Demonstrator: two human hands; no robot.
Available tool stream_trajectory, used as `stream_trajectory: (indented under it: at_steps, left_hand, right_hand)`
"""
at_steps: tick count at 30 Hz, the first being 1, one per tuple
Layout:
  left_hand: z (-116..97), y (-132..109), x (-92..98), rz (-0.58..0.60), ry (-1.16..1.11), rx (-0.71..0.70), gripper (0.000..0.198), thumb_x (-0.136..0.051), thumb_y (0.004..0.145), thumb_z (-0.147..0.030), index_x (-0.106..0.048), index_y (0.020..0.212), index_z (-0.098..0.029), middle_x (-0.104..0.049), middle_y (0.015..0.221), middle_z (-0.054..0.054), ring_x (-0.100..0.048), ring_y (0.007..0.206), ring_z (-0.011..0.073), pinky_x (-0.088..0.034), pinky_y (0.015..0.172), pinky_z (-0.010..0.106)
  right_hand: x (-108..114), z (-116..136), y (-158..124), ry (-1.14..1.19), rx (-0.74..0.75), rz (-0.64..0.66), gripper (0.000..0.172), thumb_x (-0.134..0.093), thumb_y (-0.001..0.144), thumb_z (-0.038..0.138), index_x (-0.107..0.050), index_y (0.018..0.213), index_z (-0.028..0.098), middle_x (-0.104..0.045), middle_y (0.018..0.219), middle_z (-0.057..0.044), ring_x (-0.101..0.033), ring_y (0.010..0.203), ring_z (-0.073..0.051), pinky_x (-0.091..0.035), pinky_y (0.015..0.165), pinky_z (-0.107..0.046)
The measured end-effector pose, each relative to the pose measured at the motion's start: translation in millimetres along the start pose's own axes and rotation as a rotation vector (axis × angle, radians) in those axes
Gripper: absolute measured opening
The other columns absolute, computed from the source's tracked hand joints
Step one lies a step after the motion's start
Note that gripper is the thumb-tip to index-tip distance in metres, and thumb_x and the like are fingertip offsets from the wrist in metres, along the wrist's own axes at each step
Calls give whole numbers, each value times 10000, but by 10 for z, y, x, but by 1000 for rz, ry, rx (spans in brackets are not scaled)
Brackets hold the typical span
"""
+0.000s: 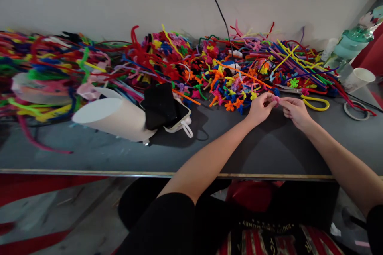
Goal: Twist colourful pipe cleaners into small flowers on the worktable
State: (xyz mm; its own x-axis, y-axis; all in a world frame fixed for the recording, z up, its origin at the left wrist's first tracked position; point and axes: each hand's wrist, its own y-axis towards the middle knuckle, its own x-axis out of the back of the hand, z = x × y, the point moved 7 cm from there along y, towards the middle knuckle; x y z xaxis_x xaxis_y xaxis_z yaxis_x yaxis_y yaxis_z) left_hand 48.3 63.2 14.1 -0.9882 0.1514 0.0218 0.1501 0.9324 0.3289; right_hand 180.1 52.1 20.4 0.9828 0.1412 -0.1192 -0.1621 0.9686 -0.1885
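Grey table [119, 159]: spread beneath the fingers.
Chenille-stem pile [173, 71]: heaped just beyond them.
Left hand [259, 108], right hand [297, 113]: fingertips pinched together.
Pink chenille piece [277, 99]: gripped between both, apparently being shaped; steady pinching is called for next.

A white slant-cut tube [122, 117] and a black device [160, 105] rest on the grey worktop [95, 157]; a white cup [356, 81] stands near a pale ring [347, 110]. A black cable [220, 8] hangs before the wall [104, 4].

The flat dark-grey worktop [89, 153] is covered along its far side by tangled multicoloured fuzzy pipe cleaners [170, 72], fronted by a white slant-mouthed tube [127, 121] and a bent yellow fuzzy strand [315, 108].
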Motion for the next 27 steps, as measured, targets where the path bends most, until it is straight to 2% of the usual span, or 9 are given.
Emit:
stream_trajectory:
  at_steps: [3, 6, 10, 14, 20, 22, 25, 27]
  left_hand:
    - [41, 12, 25, -30, -69, 29, 201, -713, 832, -312, -602, 864, -146, -706, 784, 43, -683, 744, 139, -549, 740, 275]
    - [74, 27, 20, -28, -90, 51, 212, -720, 830, -319, -609, 883, -146, -712, 785, 42, -694, 749, 150, -552, 747, 289]
    - [83, 41, 7, -12, -73, 62, 231, -736, 820, -321, -618, 897, -139, -718, 797, 54, -700, 757, 163, -556, 741, 298]
    - [52, 25, 17, -15, -73, 62, 276, -748, 811, -365, -621, 903, -138, -723, 806, 55, -702, 762, 159, -555, 732, 288]
    - [0, -7, -16, 34, -122, 56, 321, -732, 820, -420, -601, 901, -139, -717, 780, 51, -701, 735, 152, -538, 710, 273]
    - [-14, -10, -27, 49, -112, 50, 354, -730, 821, -444, -600, 947, -140, -716, 778, 50, -699, 729, 153, -531, 698, 269]
    - [-53, -18, -10, 25, -22, 11, 429, -671, 867, -490, -585, 1126, -158, -713, 764, 34, -692, 717, 156, -509, 665, 261]
    - [-95, -29, 21, -22, 54, -35, 446, -539, 942, -530, -570, 1210, -174, -713, 758, 31, -679, 693, 150, -497, 654, 264]
  right_hand:
    - [-33, -9, -14, 1, -62, 61, 399, -837, 595, 424, -670, 833, 151, -430, 454, 84, -298, 340, -31, -142, 354, -201]
    - [-14, 17, -13, -31, -12, 34, 375, -834, 618, 410, -670, 834, 151, -490, 494, 59, -353, 361, -40, -189, 348, -201]
    - [11, 15, -4, -90, 44, -62, 341, -825, 654, 414, -679, 790, 137, -428, 463, 79, -266, 355, -12, -136, 353, -204]
    - [12, 18, -40, -89, 25, -126, 333, -819, 667, 403, -679, 796, 130, -345, 424, 106, -215, 348, -10, -101, 355, -209]
    - [-32, 10, -125, 56, -63, -69, 308, -823, 646, 354, -585, 674, 160, -289, 442, 115, -196, 359, -8, -133, 345, -192]
    - [-20, 11, -116, 60, -56, -89, 279, -813, 643, 324, -593, 694, 161, -317, 452, 109, -198, 361, -9, -127, 344, -190]
    - [9, 37, -84, 69, -10, -108, 244, -785, 649, 296, -577, 677, 172, -300, 446, 111, -192, 363, -13, -117, 348, -186]
    - [-12, 63, -72, 112, 13, -34, 282, -765, 655, 294, -510, 605, 186, -250, 437, 116, -185, 364, -16, -122, 352, -184]
